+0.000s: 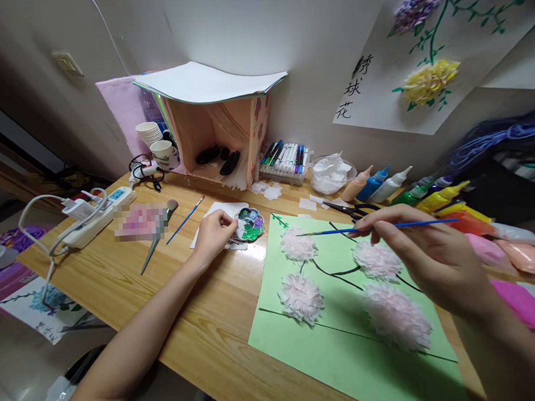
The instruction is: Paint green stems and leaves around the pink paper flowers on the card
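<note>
My right hand (422,257) pinches a thin blue paintbrush (343,229), held level above a green sheet of paper (278,352). Its bristle tip points left, over the upper-left one of several pale pink tissue-paper flowers (302,299) on the sheet. Dark painted stems (337,274) run between the flowers, and small green leaves (280,220) show in the top left corner. My left hand (215,233) has its thumb and fingers closed at the left edge of a small flower-shaped paint palette (249,224) with green, white and purple paint. White tissue lies under the palette.
Left of my left hand lie a second blue brush (185,220), a large makeup-style brush (159,235) and a power strip (99,215). Behind stand a pink box (257,128), a marker tray (285,161) and paint bottles (376,182). Black scissors (348,209) rest by the sheet's far edge.
</note>
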A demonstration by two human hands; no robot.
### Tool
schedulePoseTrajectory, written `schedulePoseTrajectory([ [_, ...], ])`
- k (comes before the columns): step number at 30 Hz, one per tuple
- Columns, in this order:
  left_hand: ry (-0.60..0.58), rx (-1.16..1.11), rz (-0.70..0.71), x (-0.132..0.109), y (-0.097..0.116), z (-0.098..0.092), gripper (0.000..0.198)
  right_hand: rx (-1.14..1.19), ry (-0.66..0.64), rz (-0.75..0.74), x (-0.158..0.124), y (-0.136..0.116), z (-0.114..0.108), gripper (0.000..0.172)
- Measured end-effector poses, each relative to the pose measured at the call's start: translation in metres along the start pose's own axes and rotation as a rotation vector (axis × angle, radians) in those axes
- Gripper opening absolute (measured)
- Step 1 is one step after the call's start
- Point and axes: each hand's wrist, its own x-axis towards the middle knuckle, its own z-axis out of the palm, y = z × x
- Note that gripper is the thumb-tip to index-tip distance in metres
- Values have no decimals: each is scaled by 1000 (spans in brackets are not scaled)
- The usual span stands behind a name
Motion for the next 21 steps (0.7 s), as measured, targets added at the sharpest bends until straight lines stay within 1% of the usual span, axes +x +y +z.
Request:
schedulePoseTrajectory([
  [3,18,-83,15,-6,10,1,25,29,-82,-75,-1,0,15,16],
  [6,14,-251,8,-13,21,2,26,-38,-174,-189,0,-1,27,19],
  [8,2,-343,-4,-16,27,2,26,-76,-194,-227,0,0,30,20],
  [14,-15,-364,18,-24,34,3,25,-79,-192,-184,2,3,32,19],
  [21,-55,-379,5,-28,39,5,26,-95,-258,-177,3,3,33,19],
])
